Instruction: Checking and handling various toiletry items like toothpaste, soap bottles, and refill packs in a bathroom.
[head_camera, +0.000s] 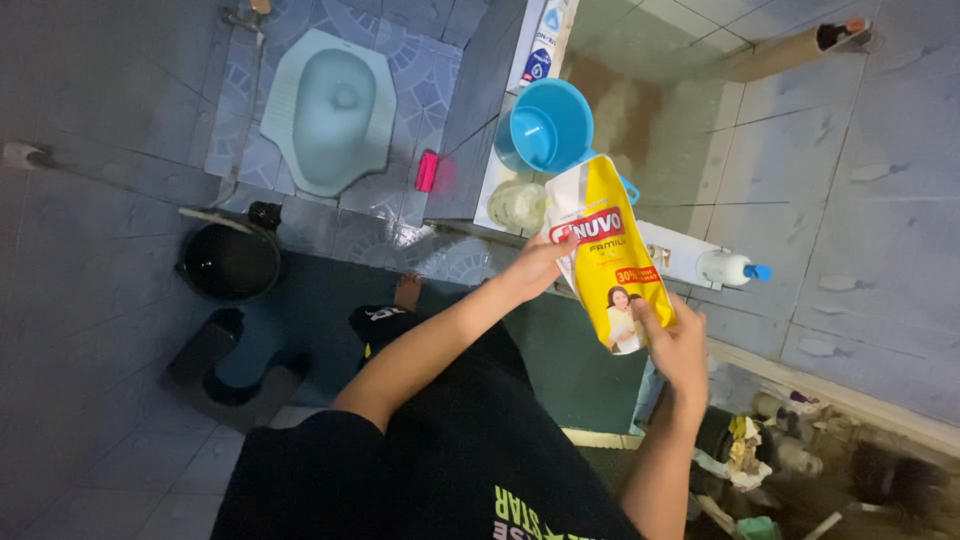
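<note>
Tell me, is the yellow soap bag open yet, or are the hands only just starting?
Just starting, it seems. Both hands hold the yellow refill pouch upright: the left hand at its top corner, the right hand at its bottom. Nothing is pouring, and I cannot tell whether the top is torn. The white pump bottle lies on the ledge, so any filling looks still undone.

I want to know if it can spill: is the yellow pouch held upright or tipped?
Roughly upright, leaning slightly. The yellow pouch is held by the left hand near its top and the right hand at its bottom. Whether its top is open, cannot tell.
</note>
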